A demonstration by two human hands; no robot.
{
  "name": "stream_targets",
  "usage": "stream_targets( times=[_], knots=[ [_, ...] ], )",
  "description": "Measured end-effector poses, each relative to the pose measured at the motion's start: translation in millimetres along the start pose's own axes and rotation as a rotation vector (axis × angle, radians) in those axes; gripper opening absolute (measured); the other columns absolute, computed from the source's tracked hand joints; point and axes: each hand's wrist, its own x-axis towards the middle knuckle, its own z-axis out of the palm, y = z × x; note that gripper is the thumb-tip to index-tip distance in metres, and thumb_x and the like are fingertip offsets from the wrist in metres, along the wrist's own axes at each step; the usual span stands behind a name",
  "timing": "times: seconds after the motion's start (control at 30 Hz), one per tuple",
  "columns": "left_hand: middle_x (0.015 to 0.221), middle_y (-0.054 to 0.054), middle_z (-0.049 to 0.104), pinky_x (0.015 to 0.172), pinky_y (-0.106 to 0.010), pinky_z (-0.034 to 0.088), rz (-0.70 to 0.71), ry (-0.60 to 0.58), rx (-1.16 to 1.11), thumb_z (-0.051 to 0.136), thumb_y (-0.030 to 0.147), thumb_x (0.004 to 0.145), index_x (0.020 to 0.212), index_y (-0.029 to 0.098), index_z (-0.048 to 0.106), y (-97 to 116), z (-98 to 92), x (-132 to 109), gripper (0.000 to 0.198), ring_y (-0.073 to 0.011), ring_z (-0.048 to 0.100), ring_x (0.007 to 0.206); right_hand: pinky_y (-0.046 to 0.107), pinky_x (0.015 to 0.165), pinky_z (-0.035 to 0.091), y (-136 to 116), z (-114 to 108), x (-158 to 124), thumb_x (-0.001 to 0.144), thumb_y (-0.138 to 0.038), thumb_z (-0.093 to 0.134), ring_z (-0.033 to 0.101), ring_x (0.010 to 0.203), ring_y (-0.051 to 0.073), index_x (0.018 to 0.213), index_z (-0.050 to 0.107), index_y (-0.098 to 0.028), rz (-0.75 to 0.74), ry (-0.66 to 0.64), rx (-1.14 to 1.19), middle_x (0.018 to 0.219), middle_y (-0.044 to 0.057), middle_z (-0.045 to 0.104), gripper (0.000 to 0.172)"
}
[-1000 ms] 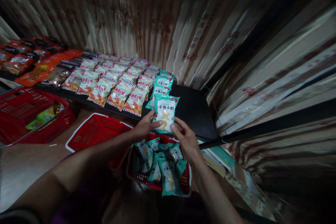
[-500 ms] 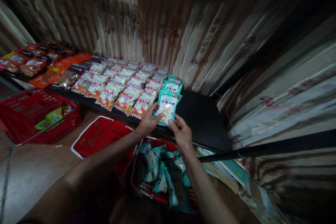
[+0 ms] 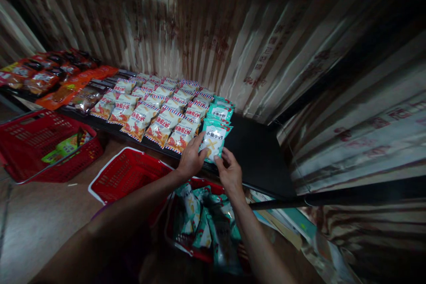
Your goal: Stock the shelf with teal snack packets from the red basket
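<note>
Both my hands hold one teal snack packet (image 3: 214, 138) at the front edge of a black shelf (image 3: 256, 151). My left hand (image 3: 191, 158) pinches its lower left corner and my right hand (image 3: 229, 171) grips its lower right corner. The packet lies at the front of a short row of teal packets (image 3: 221, 111). Left of it run rows of white and orange snack packets (image 3: 156, 106). Below my hands a red basket (image 3: 186, 242) holds several more teal packets (image 3: 213, 224).
An empty red basket (image 3: 123, 173) stands on the floor to the left, and another red basket (image 3: 36, 142) with a green packet is farther left. Red and orange packets (image 3: 49, 75) fill the shelf's far left. Striped curtains hang behind and to the right.
My hands have carried the teal packet forward and down onto the shelf, at the front of the teal row. The view shifted slightly forward.
</note>
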Motion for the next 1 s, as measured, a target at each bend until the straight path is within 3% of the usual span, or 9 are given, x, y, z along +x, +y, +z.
stream_targets(
  times=[0.4, 0.67, 1.0],
  knots=[
    [0.138, -0.018, 0.045, 0.11, -0.042, 0.033, 0.075, 0.046, 0.152, 0.044, 0.021, 0.086, 0.134, 0.007, 0.039, -8.2, 6.8, -7.5, 0.051, -0.024, 0.039, 0.131, 0.045, 0.093, 0.046, -1.7, 3.5, -7.3, 0.077, -0.043, 0.053, 0.06, 0.103, 0.026, 0.122, 0.053, -0.018, -0.12, 0.0, -0.331, 0.113, 0.012, 0.063, 0.051],
    [0.143, -0.016, 0.038, 0.11, -0.044, 0.033, 0.091, 0.068, 0.178, 0.042, 0.023, 0.087, 0.139, 0.011, 0.032, -6.2, 9.1, -10.5, 0.055, -0.0237, 0.034, 0.135, 0.049, 0.1, 0.039, -7.9, 3.8, -8.2, 0.076, -0.05, 0.055, 0.048, 0.121, 0.029, 0.135, 0.042, -0.019, -0.173, 0.045, -0.377, 0.135, 0.015, 0.048, 0.068],
    [0.155, -0.017, 0.003, 0.111, -0.05, 0.025, 0.259, 0.044, 0.392, 0.036, 0.022, 0.091, 0.144, 0.013, 0.025, -9.6, 19.7, -14.0, 0.054, -0.0303, 0.004, 0.142, 0.043, 0.113, 0.022, -14.0, 3.2, -2.9, 0.084, -0.056, 0.037, 0.028, 0.138, 0.023, 0.142, 0.031, -0.014, -0.127, -0.049, -0.31, 0.15, 0.011, 0.03, 0.072]
  ],
)
